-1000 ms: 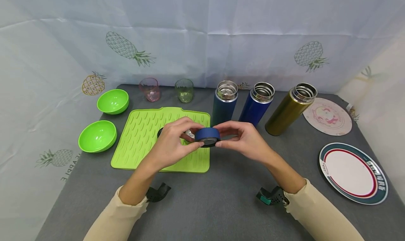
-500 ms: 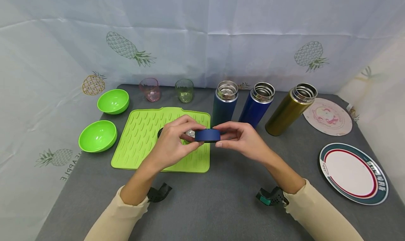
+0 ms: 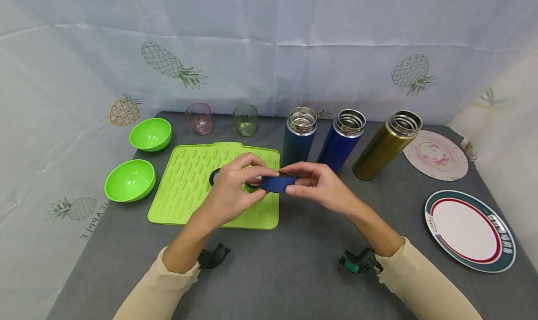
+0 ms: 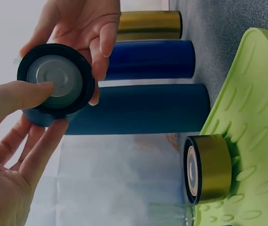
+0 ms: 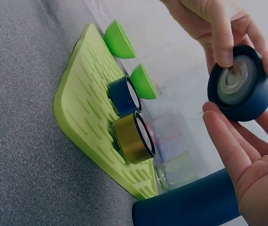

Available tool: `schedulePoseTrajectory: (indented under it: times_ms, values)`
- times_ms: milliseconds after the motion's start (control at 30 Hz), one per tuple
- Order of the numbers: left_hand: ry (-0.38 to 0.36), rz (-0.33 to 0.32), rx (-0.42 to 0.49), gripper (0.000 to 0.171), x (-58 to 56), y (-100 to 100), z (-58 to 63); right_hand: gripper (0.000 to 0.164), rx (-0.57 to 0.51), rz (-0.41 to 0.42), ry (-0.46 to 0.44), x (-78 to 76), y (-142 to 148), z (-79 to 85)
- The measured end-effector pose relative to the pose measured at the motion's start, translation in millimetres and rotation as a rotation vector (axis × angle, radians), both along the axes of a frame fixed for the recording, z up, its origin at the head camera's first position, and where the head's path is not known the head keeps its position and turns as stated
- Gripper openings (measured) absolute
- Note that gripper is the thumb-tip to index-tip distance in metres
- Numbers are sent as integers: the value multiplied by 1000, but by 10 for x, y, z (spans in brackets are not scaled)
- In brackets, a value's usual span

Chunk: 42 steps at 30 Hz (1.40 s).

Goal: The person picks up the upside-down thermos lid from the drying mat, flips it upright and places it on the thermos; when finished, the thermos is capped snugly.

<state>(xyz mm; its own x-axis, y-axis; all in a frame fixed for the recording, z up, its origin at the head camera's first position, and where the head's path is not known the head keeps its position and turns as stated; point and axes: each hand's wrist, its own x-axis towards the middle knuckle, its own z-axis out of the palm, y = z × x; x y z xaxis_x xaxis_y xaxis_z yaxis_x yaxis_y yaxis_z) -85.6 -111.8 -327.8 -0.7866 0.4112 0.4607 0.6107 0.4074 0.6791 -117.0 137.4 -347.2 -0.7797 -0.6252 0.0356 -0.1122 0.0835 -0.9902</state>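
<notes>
Both hands hold a blue bottle lid (image 3: 275, 185) above the right part of the green mat (image 3: 180, 189). My left hand (image 3: 235, 184) pinches its left side, and my right hand (image 3: 319, 182) grips the right side. In the left wrist view, a left-hand digit presses on the pale inner disc of the lid (image 4: 70, 70), inside its dark rim. The right wrist view shows the lid (image 5: 254, 106) tilted, its inside visible. On the mat sit a gold lid (image 5: 130, 141) and another blue lid (image 5: 119, 96); my left hand mostly covers them in the head view.
Three uncapped bottles stand behind the right hand: teal (image 3: 297, 145), blue (image 3: 338, 147) and gold (image 3: 378, 154). Two tumblers, pink (image 3: 199, 119) and green (image 3: 245, 120), stand at the back. Green bowls (image 3: 130, 182) are left; a pink round mat (image 3: 435, 154) and white plate (image 3: 462, 231) lie right.
The held lid has turned between the fingers: its dark underside faced the head camera, then it stood edge-on, and now its upper opening shows slightly. The left fingers shifted a little; bottles and mat stayed put.
</notes>
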Motion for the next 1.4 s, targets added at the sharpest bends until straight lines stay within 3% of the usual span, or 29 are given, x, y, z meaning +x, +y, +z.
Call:
schedulePoseTrajectory:
  times_ms: [300,500,900,1233,1400]
  values:
    - [-16,14,-16,27,7,37,7,45,-10,-19,4,9,-15,-3]
    - [-115,53,-9,37,0,28,21,45,0,-43,25,12,-6,5]
    - [-354,13,66,48,-41,-35,21,48,3,-59,31,32,17,34]
    - [-450,-38,44,48,-38,-38,29,53,2,-62,48,46,3,34]
    - [-438,-69,49,48,-42,-31,21,55,-10,-52,61,47,5,27]
